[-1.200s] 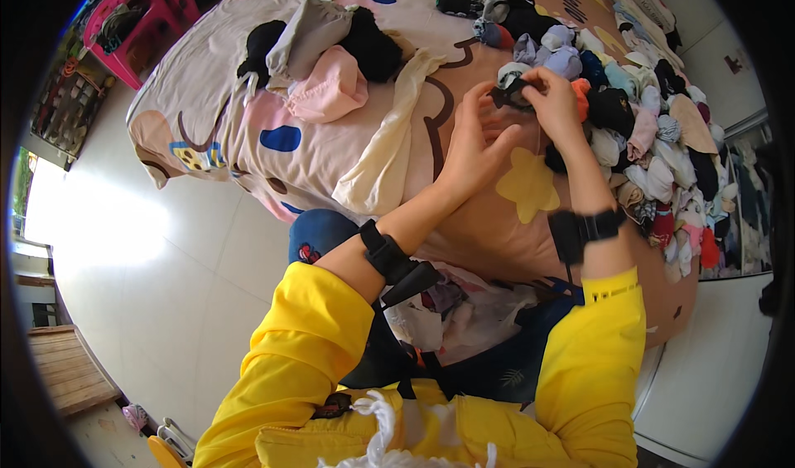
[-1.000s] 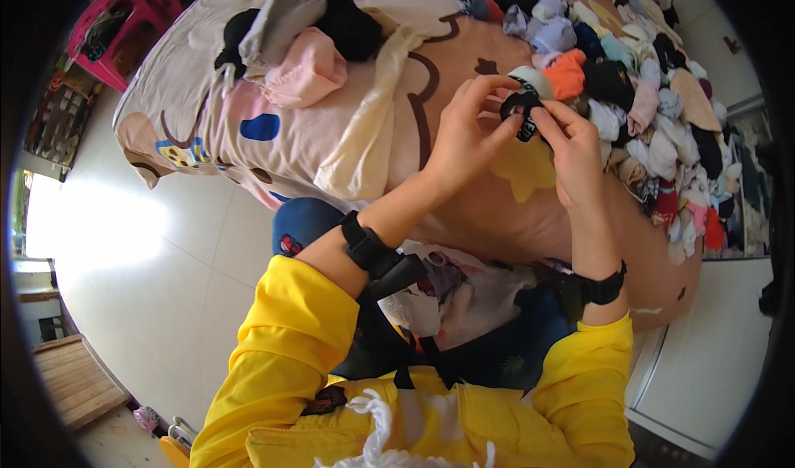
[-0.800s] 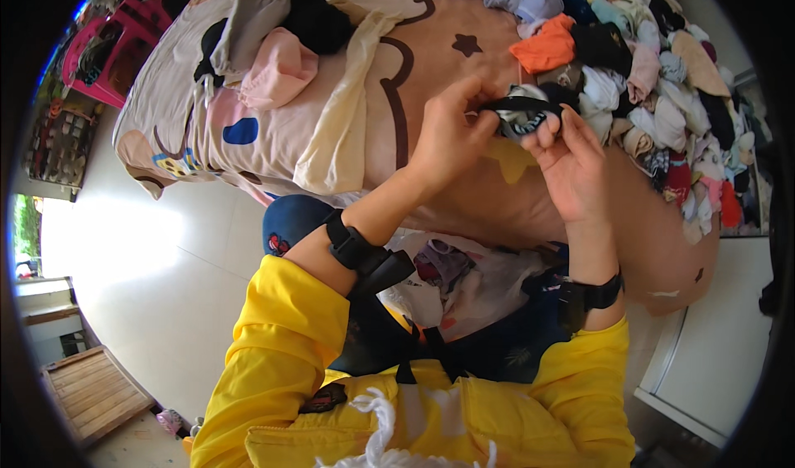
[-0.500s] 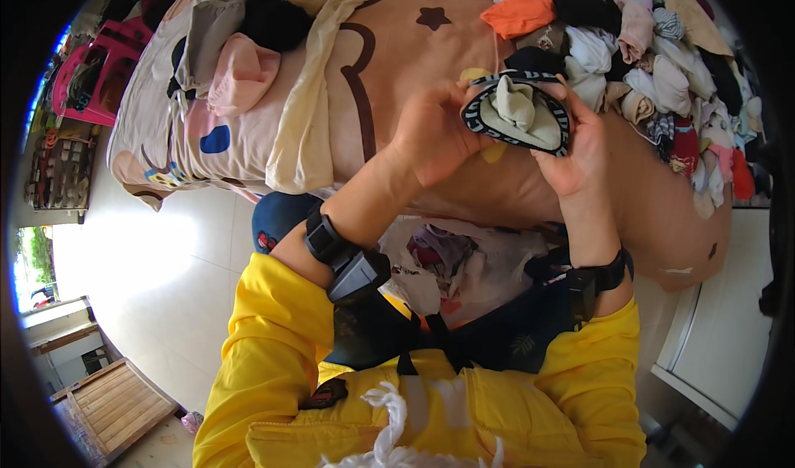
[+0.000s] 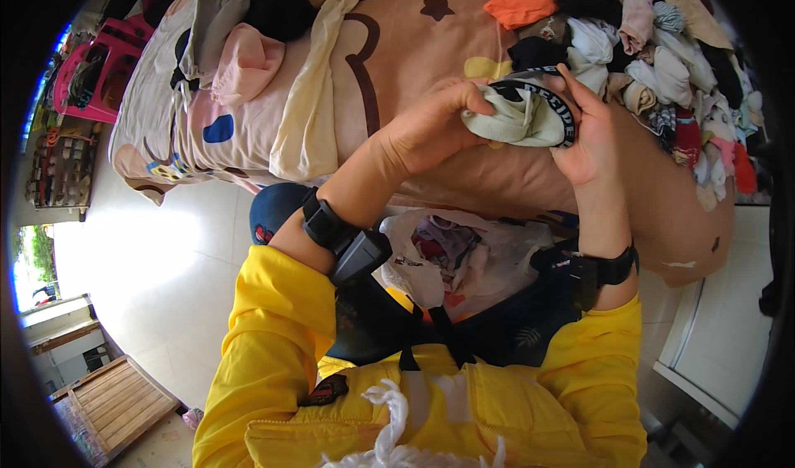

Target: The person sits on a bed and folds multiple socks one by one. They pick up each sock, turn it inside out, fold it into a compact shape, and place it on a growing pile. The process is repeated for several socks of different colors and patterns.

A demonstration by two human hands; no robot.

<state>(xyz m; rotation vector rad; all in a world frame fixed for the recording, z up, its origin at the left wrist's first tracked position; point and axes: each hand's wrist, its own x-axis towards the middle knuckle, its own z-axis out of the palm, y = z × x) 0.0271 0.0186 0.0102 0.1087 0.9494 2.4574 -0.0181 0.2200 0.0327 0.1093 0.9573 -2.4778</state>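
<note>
Fingers: those of the left hand (image 5: 435,128) gripped the left end of a pale bundle (image 5: 517,128); those of the right hand (image 5: 586,149) were closed on its dark band (image 5: 561,108), forefinger extended upward. Exact placing of the right thumb could not be told.
Pale bundle: held between both hands, seemingly raised over the near edge of the bedspread (image 5: 414,54), in front of the pile (image 5: 667,74) of small garments.
Work done: judged partial. Pale cloth was gathered in folds against the band; many pieces in the pile looked already rolled or balled.
Work left: the band lay along the right and upper edges only, with cloth bulging out leftward, so the piece was judged unfinished. Well to its left, a pink garment (image 5: 247,64), a grey garment (image 5: 215,33), a black garment (image 5: 283,11) and a long cream garment (image 5: 308,112) lay loose.
Bag on lap: a white plastic bag (image 5: 404,261), open at the top, held further cloth (image 5: 447,240); its standing in the work could not be determined.
Banded edge: faced right, toward the right palm; the rounded cloth end pointed left.
Long axis: roughly left to right across the view, nearly level.
</note>
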